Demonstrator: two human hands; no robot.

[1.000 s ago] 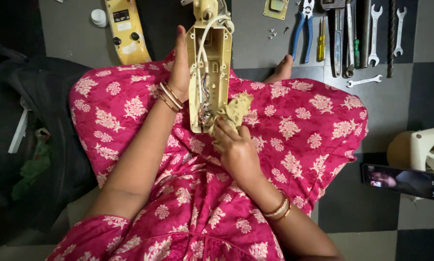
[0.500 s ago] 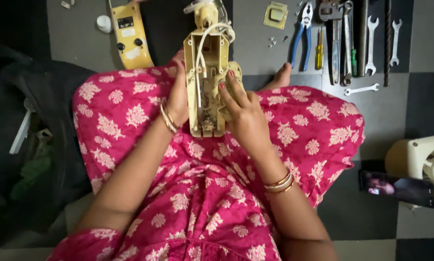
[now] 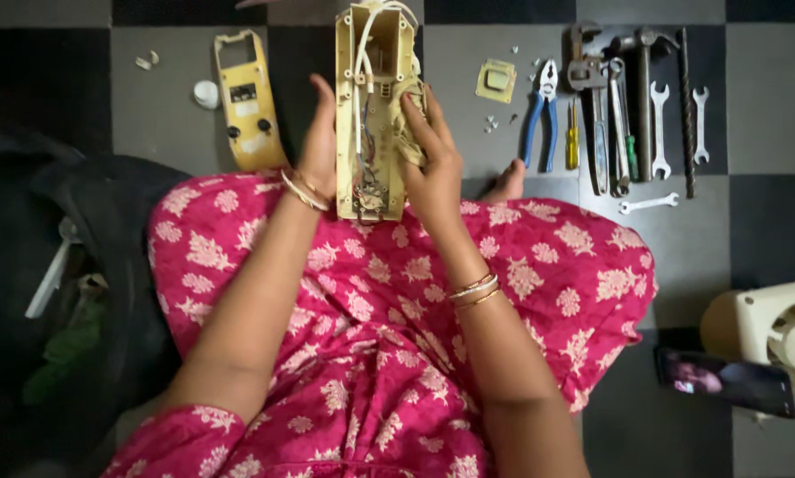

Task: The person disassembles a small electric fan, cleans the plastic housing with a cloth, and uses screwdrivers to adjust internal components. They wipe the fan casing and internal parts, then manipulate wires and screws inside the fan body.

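At the bottom of the frame, a pink floral garment [image 3: 371, 354] is seen over the lap, and both forearms rise from it toward the top centre. Bangles [image 3: 474, 290] are worn on the right wrist, at the centre of the frame.

Above the lap, in the upper centre, an opened cream casing [image 3: 371, 115] is held upright between the two hands, with white wires [image 3: 366, 53] and small parts shown inside. The left hand [image 3: 320, 146] is pressed flat against the left side of the casing, fingers together and pointing up. The right hand [image 3: 428, 155] is curled around the right edge, and its fingers are closed on a crumpled cloth [image 3: 408, 106] that is pressed against the casing.

At the lower right, a phone [image 3: 725, 382] is lying on the checked floor [image 3: 752, 115], just beside a cream fan [image 3: 774, 332].

Farther up, in the upper left, a yellow cover [image 3: 245, 102] is laid on the floor, near a white cap [image 3: 206, 94]. In the upper right, blue pliers [image 3: 541, 115], a screwdriver [image 3: 573, 133], a hammer [image 3: 644, 88] and spanners [image 3: 659, 106] are set in a row. A small square plate [image 3: 496, 80] is lying between the casing and the pliers.
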